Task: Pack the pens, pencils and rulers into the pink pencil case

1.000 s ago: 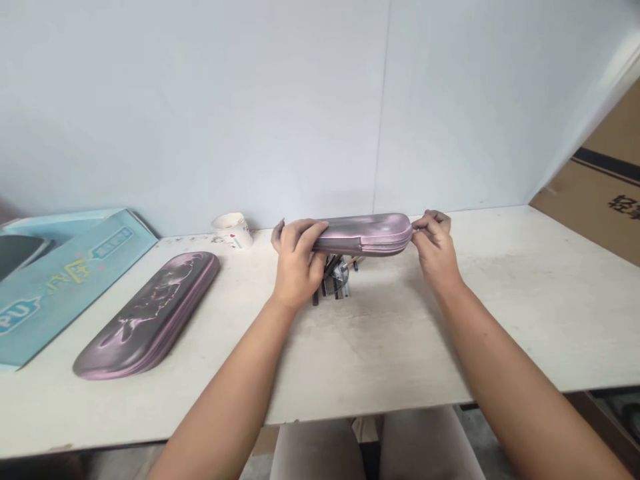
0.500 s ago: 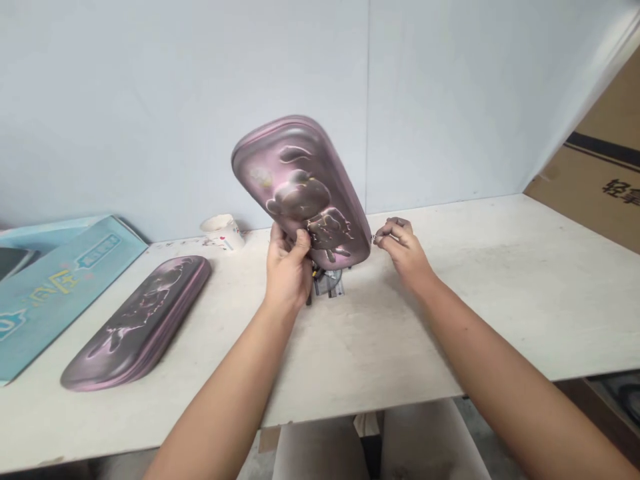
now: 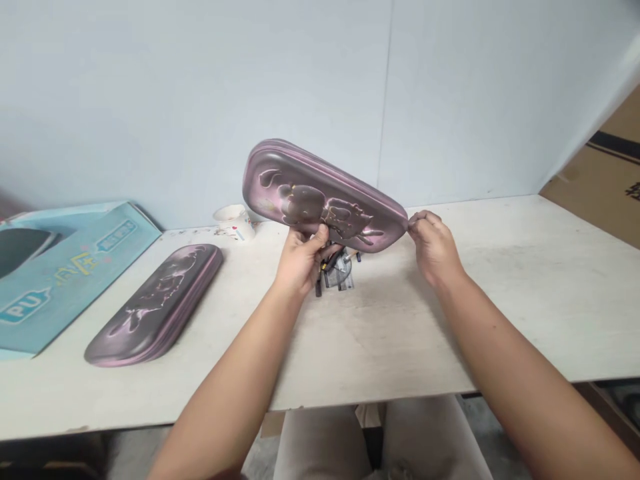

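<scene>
My left hand [image 3: 303, 260] grips a dark pink pencil case [image 3: 305, 197] from below, thumb on its embossed face. The case is tilted above the table, its zipper edge turned upward and its right end lower. At that right end, my right hand [image 3: 434, 243] has its fingers pinched on the zipper pull, which the fingertips mostly hide. A second, similar pencil case [image 3: 157, 303] lies on the table to the left, closed. Behind my left hand, on the table, sits a small cluster of stationery pieces [image 3: 340, 272], partly covered by the hand and the case.
A paper cup [image 3: 235, 223] stands near the wall. On the left lies a light blue box [image 3: 75, 280] with printed lettering and a dark item in it. A brown cardboard box [image 3: 600, 177] is at the right end of the white table [image 3: 400, 353].
The held pencil case has swung from steep to flatter, its zipper edge now facing more upward. My right hand has moved right with the case's end. The view has shifted slightly.
</scene>
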`<act>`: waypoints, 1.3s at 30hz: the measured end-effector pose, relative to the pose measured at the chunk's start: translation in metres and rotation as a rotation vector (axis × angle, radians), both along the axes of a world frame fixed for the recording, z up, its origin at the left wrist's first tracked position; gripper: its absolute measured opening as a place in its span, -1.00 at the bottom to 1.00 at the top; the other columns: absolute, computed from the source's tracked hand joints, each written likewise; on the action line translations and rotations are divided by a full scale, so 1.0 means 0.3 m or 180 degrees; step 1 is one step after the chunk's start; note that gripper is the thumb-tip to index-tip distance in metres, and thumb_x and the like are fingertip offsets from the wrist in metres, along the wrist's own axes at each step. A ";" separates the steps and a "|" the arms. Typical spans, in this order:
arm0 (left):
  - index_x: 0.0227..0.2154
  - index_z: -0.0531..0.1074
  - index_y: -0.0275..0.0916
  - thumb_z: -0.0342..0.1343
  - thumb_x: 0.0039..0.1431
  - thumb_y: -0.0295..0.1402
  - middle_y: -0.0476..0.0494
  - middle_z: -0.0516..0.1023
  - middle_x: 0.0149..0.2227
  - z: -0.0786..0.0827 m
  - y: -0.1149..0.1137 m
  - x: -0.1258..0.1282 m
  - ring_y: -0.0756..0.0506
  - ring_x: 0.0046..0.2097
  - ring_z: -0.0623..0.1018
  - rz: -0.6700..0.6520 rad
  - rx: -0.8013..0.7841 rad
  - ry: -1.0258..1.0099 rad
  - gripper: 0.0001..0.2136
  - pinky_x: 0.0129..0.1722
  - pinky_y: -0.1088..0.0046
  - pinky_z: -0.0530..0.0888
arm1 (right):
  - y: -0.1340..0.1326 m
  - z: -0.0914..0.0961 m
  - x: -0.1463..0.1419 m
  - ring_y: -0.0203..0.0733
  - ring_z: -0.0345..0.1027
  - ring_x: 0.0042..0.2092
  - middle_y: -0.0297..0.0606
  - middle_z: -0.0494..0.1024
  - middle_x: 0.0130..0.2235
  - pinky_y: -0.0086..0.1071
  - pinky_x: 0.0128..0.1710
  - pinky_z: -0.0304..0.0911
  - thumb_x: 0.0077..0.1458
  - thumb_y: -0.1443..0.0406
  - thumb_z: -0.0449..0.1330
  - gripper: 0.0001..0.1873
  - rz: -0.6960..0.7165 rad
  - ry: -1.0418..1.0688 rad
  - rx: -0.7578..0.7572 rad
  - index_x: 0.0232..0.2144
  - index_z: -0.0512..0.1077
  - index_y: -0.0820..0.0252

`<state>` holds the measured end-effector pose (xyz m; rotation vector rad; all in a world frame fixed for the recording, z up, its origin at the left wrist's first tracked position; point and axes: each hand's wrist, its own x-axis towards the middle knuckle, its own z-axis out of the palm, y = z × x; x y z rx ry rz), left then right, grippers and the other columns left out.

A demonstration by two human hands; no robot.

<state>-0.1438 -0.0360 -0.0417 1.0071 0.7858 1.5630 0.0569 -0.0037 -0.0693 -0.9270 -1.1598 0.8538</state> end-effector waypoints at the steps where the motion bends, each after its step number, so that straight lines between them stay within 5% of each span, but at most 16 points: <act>1: -0.31 0.34 -0.22 0.29 -0.11 -0.32 -0.07 0.53 -0.24 0.004 -0.002 0.002 -0.13 -0.11 0.53 -0.0016 -0.0024 -0.0121 -0.69 -0.14 0.31 0.51 | -0.004 -0.002 -0.014 -0.28 0.15 -0.27 -0.39 0.25 -0.44 -0.32 -0.11 0.10 -0.17 0.33 0.06 -0.93 0.0229 0.0224 -0.0054 -0.64 0.29 0.13; 8: -0.21 0.33 -0.20 0.14 0.08 -0.34 -0.09 0.52 -0.16 0.000 -0.005 0.019 -0.09 -0.13 0.54 -0.0057 -0.0508 -0.0859 -0.80 -0.15 0.37 0.52 | -0.056 -0.013 -0.112 -0.32 0.20 -0.33 -0.44 0.31 -0.49 -0.30 -0.12 0.19 -0.28 0.39 0.17 -0.91 0.1182 0.1439 -0.0730 -0.69 0.31 0.15; 15: -0.19 0.34 -0.22 0.07 0.15 -0.29 -0.12 0.50 -0.13 -0.012 -0.009 0.043 -0.09 -0.11 0.54 -0.0236 -0.0614 -0.0924 -0.81 -0.05 0.32 0.48 | -0.072 -0.031 -0.144 -0.21 0.34 -0.20 -0.32 0.49 -0.34 -0.21 -0.08 0.22 -0.26 0.24 0.30 -0.79 0.1612 0.0854 -0.1025 -0.46 0.45 0.14; 23: -0.21 0.31 -0.17 0.23 -0.03 -0.26 -0.14 0.51 -0.17 -0.016 -0.003 -0.002 -0.12 -0.21 0.56 -0.0356 -0.0881 -0.0103 -0.68 -0.15 0.20 0.51 | -0.036 0.001 -0.050 -0.21 0.35 -0.18 -0.29 0.47 -0.22 -0.29 -0.22 0.29 0.03 -0.06 0.01 -0.60 0.0489 0.0638 -0.0420 -0.29 0.36 0.09; 31: -0.08 0.15 -0.11 0.24 -0.08 -0.13 -0.19 0.39 0.00 0.010 -0.036 0.042 -0.15 -0.11 0.51 -0.0132 -0.0648 0.0076 -0.47 -0.20 0.23 0.52 | -0.097 0.036 -0.079 -0.21 0.30 -0.11 -0.31 0.43 -0.18 -0.28 -0.07 0.20 -0.01 0.10 0.16 -0.72 0.0575 -0.0082 0.0289 -0.24 0.35 0.08; 35: -0.03 0.07 -0.10 0.28 -0.15 -0.12 -0.22 0.37 0.01 0.010 -0.045 0.047 -0.18 -0.06 0.48 0.0138 -0.0669 0.0374 -0.35 -0.23 0.25 0.52 | -0.134 0.034 -0.106 -0.19 0.29 -0.12 -0.30 0.41 -0.19 -0.27 -0.09 0.20 -0.01 0.16 0.16 -0.72 0.0639 -0.0724 0.0256 -0.22 0.30 0.07; 39: -0.02 0.08 -0.09 0.27 -0.16 -0.14 -0.19 0.41 -0.05 -0.007 -0.040 0.041 -0.15 -0.14 0.51 0.0219 -0.0647 0.0451 -0.35 -0.28 0.29 0.52 | -0.146 0.033 -0.121 -0.19 0.31 -0.15 -0.29 0.41 -0.18 -0.28 -0.14 0.22 -0.03 0.13 0.17 -0.69 0.0749 -0.0675 0.0182 -0.22 0.28 0.07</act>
